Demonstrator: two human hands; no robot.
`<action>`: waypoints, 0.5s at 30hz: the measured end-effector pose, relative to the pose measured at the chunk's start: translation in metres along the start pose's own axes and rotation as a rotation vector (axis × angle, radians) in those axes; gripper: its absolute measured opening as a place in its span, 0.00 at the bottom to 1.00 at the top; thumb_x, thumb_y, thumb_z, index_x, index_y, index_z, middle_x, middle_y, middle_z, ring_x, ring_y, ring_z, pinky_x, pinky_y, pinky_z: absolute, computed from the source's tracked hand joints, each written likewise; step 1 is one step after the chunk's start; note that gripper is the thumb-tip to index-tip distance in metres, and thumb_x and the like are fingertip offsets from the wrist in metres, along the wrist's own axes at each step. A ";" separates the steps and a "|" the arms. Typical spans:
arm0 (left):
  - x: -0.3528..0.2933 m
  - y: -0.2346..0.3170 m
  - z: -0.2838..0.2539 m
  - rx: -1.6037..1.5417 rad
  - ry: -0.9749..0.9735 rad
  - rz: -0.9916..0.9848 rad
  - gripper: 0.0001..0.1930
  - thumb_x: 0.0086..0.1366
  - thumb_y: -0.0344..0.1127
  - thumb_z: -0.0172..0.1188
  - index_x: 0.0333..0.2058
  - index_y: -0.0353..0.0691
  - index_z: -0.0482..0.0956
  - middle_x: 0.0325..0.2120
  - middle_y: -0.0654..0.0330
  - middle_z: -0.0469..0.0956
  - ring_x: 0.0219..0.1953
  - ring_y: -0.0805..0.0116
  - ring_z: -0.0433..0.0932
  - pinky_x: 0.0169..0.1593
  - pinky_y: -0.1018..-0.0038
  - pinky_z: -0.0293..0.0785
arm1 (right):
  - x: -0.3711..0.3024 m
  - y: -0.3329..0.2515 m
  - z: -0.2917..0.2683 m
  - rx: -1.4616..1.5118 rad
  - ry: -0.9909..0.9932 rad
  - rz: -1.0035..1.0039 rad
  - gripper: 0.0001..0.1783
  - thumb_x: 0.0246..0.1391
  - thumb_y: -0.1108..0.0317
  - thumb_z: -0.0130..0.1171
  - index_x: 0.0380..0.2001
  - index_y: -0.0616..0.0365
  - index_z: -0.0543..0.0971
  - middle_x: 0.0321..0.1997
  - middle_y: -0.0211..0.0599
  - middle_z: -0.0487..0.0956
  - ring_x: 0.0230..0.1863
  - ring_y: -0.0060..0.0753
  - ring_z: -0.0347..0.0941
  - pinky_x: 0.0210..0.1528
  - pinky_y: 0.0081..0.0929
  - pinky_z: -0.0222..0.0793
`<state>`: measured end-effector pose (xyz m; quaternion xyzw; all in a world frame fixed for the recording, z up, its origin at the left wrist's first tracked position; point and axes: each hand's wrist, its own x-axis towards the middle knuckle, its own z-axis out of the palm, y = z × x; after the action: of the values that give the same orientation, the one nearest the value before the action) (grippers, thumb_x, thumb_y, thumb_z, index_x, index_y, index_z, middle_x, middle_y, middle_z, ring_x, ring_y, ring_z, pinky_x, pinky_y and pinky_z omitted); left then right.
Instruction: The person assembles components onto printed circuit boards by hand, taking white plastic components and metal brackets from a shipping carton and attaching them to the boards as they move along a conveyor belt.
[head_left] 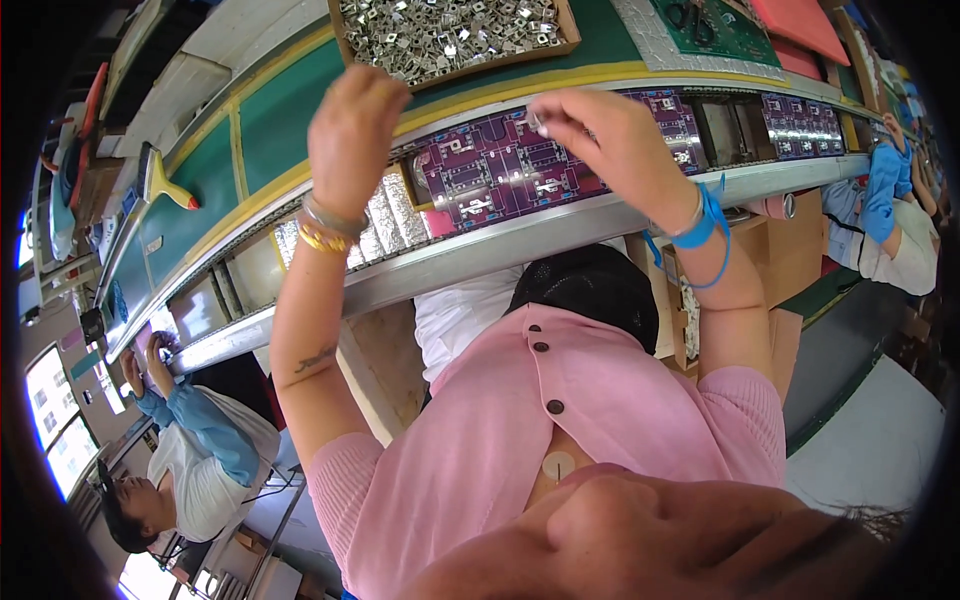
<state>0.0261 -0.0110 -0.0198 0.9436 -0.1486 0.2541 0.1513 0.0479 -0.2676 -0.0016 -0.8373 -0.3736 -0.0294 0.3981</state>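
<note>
A purple circuit board panel lies on the conveyor line in front of me, with small silvery metal parts standing on it. My right hand is over the panel's far right part, thumb and forefinger pinched on a small silvery metal part. My left hand is raised left of the panel, close to the near left corner of a cardboard box heaped with small silvery metal parts. Its fingers are curled together, and what they hold, if anything, is hidden.
More purple panels sit further right on the line. The metal rail runs along my side. A yellow-handled tool lies far left; scissors lie at the back right. Co-workers sit left and right.
</note>
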 end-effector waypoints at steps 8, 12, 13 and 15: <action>0.038 -0.039 0.013 0.066 -0.313 -0.022 0.05 0.51 0.34 0.61 0.26 0.41 0.79 0.27 0.59 0.75 0.30 0.56 0.74 0.34 0.66 0.69 | -0.046 -0.001 0.003 -0.186 -0.072 0.007 0.09 0.41 0.73 0.61 0.30 0.57 0.76 0.30 0.34 0.74 0.33 0.38 0.68 0.35 0.30 0.66; 0.035 -0.038 0.008 0.039 -0.292 -0.046 0.04 0.51 0.33 0.60 0.27 0.41 0.79 0.28 0.59 0.76 0.36 0.56 0.73 0.39 0.65 0.70 | -0.055 0.006 0.011 -0.217 -0.139 0.009 0.09 0.38 0.73 0.61 0.28 0.57 0.76 0.31 0.32 0.70 0.36 0.37 0.66 0.38 0.30 0.65; 0.033 -0.035 0.007 0.037 -0.292 -0.045 0.04 0.51 0.33 0.60 0.27 0.41 0.79 0.28 0.59 0.76 0.36 0.56 0.73 0.39 0.65 0.70 | -0.054 0.007 0.014 -0.224 -0.140 -0.018 0.09 0.37 0.73 0.62 0.27 0.57 0.76 0.30 0.32 0.69 0.36 0.36 0.66 0.36 0.29 0.66; 0.029 -0.029 0.002 -0.021 -0.179 -0.091 0.05 0.53 0.33 0.60 0.29 0.41 0.78 0.30 0.60 0.77 0.36 0.58 0.74 0.38 0.66 0.70 | -0.052 0.007 0.017 -0.210 -0.130 -0.019 0.09 0.36 0.74 0.62 0.26 0.56 0.76 0.29 0.32 0.69 0.35 0.36 0.66 0.36 0.29 0.66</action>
<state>0.0615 0.0083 -0.0125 0.9667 -0.1210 0.1602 0.1586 0.0109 -0.2899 -0.0359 -0.8709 -0.4015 -0.0175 0.2829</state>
